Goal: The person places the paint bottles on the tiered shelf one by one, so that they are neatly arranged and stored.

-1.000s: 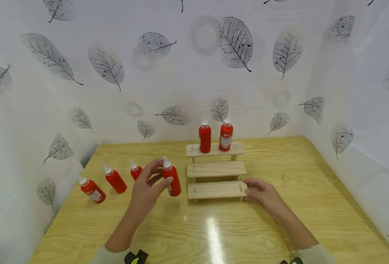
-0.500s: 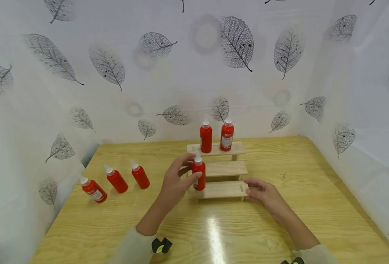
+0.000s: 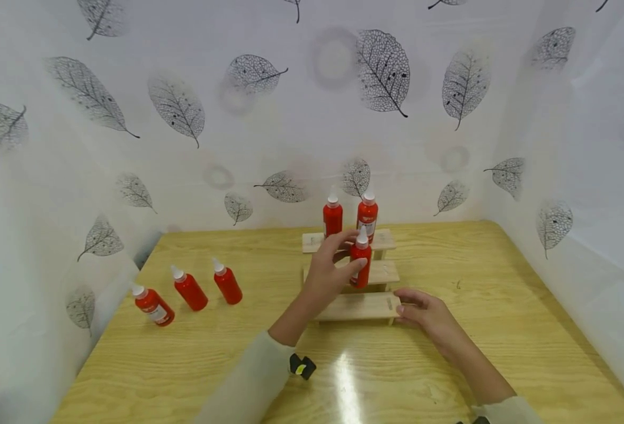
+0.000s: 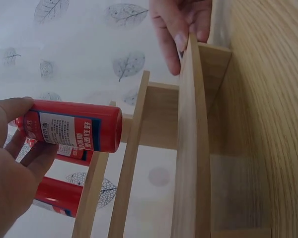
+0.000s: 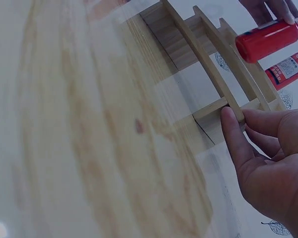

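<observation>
My left hand (image 3: 329, 272) grips a red bottle (image 3: 361, 265) with a white pointed cap, holding it upright over the middle step of a small three-step wooden rack (image 3: 354, 307). In the left wrist view, the bottle's base (image 4: 107, 130) hangs apart from the steps. My right hand (image 3: 423, 315) pinches the right end of the lowest step; the right wrist view shows thumb and fingers (image 5: 233, 129) on that board's end. On the top step stand two more red bottles, a left one (image 3: 332, 217) and a right one (image 3: 367, 213), both partly covered by the left hand or its bottle.
Three red bottles stand in a row at the left of the wooden table (image 3: 227, 359): a labelled one (image 3: 155, 307), a middle one (image 3: 191, 292) and a right one (image 3: 228, 286). A white leaf-print sheet (image 3: 291, 135) encloses the back and sides.
My left hand has carried the bottle rightward from beside the rack, past the lowest step's left end, to above the middle step's right part. My right hand keeps its place on the rack.
</observation>
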Tool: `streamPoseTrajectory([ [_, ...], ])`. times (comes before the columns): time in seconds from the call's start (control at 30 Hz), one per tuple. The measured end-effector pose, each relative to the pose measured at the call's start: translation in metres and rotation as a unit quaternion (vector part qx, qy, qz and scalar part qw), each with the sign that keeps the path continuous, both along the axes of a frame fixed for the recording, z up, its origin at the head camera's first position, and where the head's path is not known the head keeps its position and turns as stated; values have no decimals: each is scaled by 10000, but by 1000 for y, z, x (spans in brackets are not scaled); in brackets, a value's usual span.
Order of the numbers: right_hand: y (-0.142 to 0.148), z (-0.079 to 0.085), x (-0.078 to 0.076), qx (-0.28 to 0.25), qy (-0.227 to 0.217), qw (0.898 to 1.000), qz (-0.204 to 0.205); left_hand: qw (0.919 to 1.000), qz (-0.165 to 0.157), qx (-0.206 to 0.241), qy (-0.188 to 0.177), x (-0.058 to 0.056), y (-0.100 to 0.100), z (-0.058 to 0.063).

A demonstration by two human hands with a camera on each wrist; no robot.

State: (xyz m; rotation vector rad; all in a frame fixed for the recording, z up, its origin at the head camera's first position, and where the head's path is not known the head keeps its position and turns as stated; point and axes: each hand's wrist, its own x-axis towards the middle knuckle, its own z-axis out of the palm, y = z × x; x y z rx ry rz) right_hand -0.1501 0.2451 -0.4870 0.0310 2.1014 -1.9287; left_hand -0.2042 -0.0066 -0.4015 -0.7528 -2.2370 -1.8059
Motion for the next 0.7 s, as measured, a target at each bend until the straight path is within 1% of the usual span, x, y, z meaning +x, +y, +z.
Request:
streamPoseTrajectory([
  [0.13,1,1,0,53,2,10000,-19,9999,-71,-75,88,-7,17,-3],
  [0.27,1,1,0,66,-27,10000,-55,9997,-99,-165,158,-12,27,-5],
  [0.4,0,1,0,31,-52,10000,-78,9997,-40,-194,124,-16,30,-7],
  [0.53,-2,2,0,-6,-63,10000,-29,9999,37,-62,127,-17,28,-10],
  [0.7,-1,3,1,29,-65,10000,-55,9999,-34,8,152,-18,28,-11],
])
